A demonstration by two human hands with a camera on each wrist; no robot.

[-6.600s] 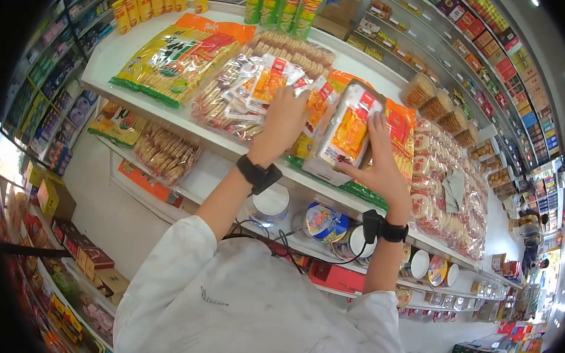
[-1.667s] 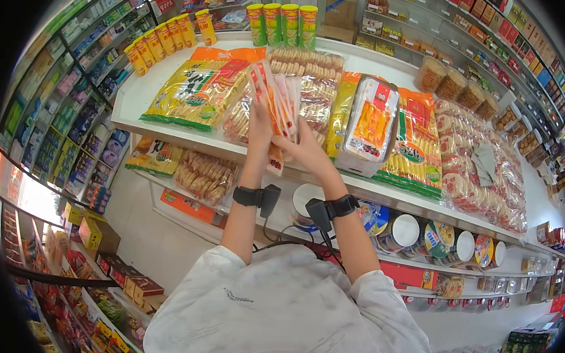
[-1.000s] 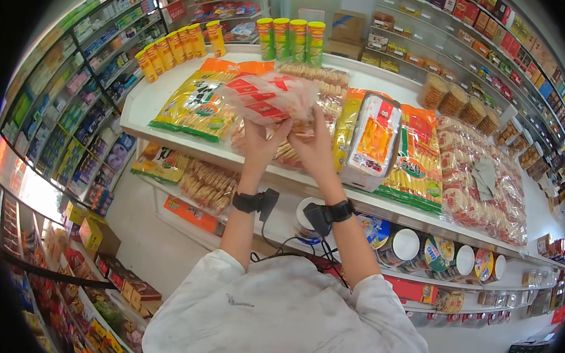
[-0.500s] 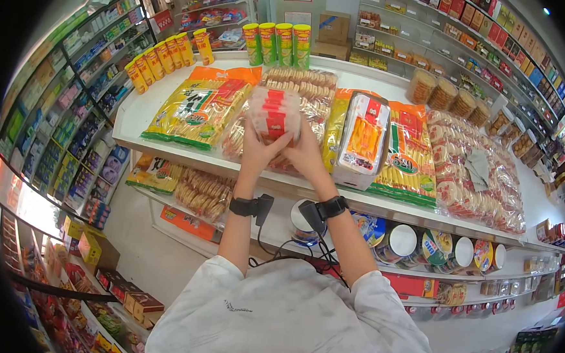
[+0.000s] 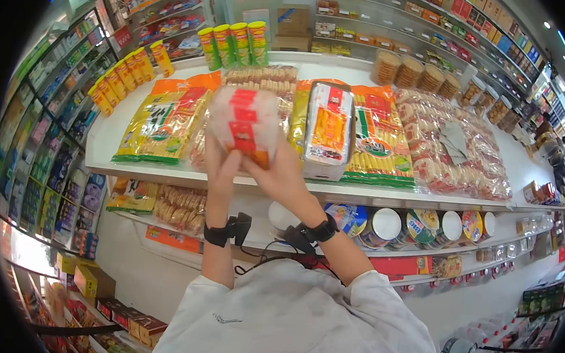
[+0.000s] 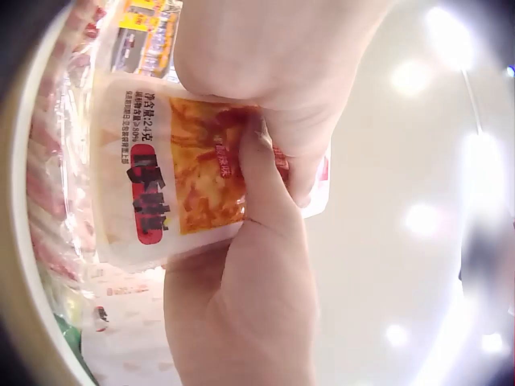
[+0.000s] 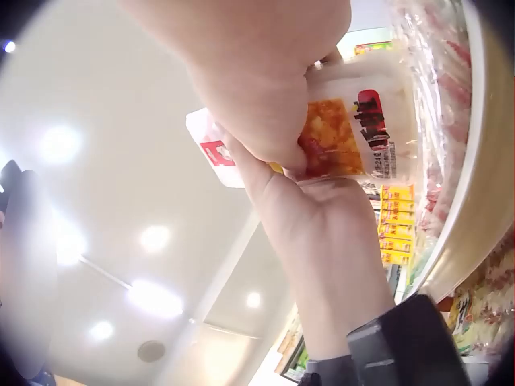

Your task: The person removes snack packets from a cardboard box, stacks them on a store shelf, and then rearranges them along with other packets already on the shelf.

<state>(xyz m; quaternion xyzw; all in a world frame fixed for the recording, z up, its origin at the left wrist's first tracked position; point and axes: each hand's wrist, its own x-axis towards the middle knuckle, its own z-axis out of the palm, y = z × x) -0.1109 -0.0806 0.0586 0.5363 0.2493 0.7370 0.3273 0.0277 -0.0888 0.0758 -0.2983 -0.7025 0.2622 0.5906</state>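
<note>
Both hands hold a stack of white snack packets with red labels [image 5: 244,119] above the front part of the counter. The left hand [image 5: 220,166] grips the stack's left side, its thumb on the near face. On the other side the right hand [image 5: 279,170] grips it, fingers mostly hidden behind. In the left wrist view, the front packet [image 6: 133,193] shows an orange food picture, and a thumb presses on it. The right wrist view shows the same kind of packet [image 7: 390,121] between the hands. To the right stands a box of similar packets [image 5: 329,124].
Yellow noodle bags [image 5: 163,120] lie left on the counter [image 5: 103,146]; another noodle bag [image 5: 379,137] and wrapped cookie packs [image 5: 433,147] lie right. Green cans [image 5: 234,43] and yellow cans [image 5: 132,70] stand at the back. Tubs [image 5: 383,226] fill the lower shelf.
Packets that lay loose on a cookie pack are now held as a stack by both hands. Since a moment ago, the hands and stack have moved left in the head view, whose angle has shifted.
</note>
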